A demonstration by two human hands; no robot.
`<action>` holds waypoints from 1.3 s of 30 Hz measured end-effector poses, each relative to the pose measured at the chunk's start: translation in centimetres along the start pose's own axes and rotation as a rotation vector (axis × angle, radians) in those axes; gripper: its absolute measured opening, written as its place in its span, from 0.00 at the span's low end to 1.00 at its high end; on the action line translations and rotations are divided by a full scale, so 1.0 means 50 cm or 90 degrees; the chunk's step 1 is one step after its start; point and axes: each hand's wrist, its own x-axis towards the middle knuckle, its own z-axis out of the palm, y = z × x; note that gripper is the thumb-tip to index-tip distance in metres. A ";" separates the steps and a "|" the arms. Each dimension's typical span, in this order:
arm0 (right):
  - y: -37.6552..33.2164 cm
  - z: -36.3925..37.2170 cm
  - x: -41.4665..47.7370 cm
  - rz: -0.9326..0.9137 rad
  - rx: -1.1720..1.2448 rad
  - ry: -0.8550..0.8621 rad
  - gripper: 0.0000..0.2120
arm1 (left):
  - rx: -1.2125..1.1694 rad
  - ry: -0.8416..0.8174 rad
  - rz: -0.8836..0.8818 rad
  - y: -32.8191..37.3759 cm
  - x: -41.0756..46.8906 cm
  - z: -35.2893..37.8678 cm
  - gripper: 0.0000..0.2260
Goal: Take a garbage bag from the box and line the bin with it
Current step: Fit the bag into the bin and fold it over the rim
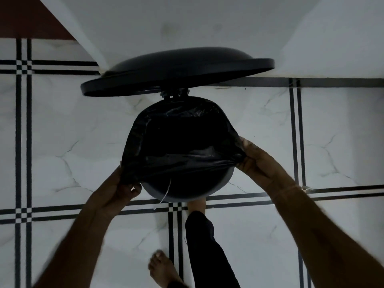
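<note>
Two hands work at the near rim of a round black bin (182,191) that stands on the tiled floor (336,132) against a white wall (187,23). Its hinged lid (176,70) is raised toward that wall; one foot (196,204) sits at the bin's near base, probably on a pedal, though none can be seen. The black garbage bag (178,125) is already inside the bin, and its mouth appears folded over the far and side rim. The near edge is not yet seated: it stretches as a taut band across the opening, leaving a bare grey crescent of rim below it. The left hand (116,192) has its fingers clenched on the bag's edge at the lower left; the right hand (261,163) pinches the edge at the right side. A thin white string (166,192) hangs over the bare rim. Judged from this, lining is nearly done; what remains is drawing the band down over the near rim. The bag's mouth faces up toward the camera, with its long axis running vertically into the bin. No box is in view.
</note>
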 end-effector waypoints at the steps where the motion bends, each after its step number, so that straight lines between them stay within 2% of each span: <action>1: 0.010 0.000 -0.005 0.005 0.020 -0.001 0.27 | -0.006 -0.001 0.002 -0.011 -0.007 -0.002 0.16; 2: 0.018 0.001 -0.012 0.015 0.034 0.007 0.21 | -0.016 -0.012 0.008 -0.024 -0.012 -0.005 0.17; 4: 0.030 0.007 -0.032 0.028 0.044 0.047 0.08 | -0.008 -0.032 0.027 -0.043 -0.026 -0.007 0.11; 5: 0.034 0.013 -0.043 0.035 0.045 0.069 0.05 | -0.011 -0.038 0.035 -0.051 -0.032 -0.004 0.07; 8: 0.046 0.036 -0.077 0.052 0.058 0.102 0.09 | -0.021 -0.013 0.023 -0.075 -0.038 -0.003 0.12; 11: 0.065 0.058 -0.106 0.065 0.073 0.119 0.04 | -0.033 0.007 0.009 -0.091 -0.049 0.009 0.20; 14: 0.085 0.069 -0.128 0.062 0.087 0.133 0.04 | -0.045 -0.016 0.023 -0.102 -0.064 0.010 0.13; 16: 0.097 0.073 -0.141 0.053 0.091 0.136 0.05 | -0.027 -0.020 0.020 -0.106 -0.070 0.000 0.09; 22: 0.127 0.077 -0.171 0.036 0.052 0.107 0.15 | 0.022 0.016 0.006 -0.122 -0.076 0.003 0.10; 25: 0.132 0.081 -0.178 0.060 0.039 0.103 0.10 | -0.031 0.020 0.009 -0.131 -0.078 0.008 0.11; 29: 0.152 0.095 -0.181 0.122 -0.001 0.099 0.14 | -0.067 -0.016 0.019 -0.136 -0.075 0.001 0.14; 34: 0.245 0.114 -0.175 0.140 0.072 0.070 0.19 | -0.055 0.017 0.016 -0.140 -0.068 0.009 0.13; 36: 0.272 0.121 -0.166 0.150 0.121 0.058 0.20 | -0.049 0.040 0.003 -0.145 -0.057 0.017 0.18; 39: 0.292 0.133 -0.155 0.149 0.184 0.019 0.28 | -0.039 0.063 -0.008 -0.149 -0.038 0.026 0.17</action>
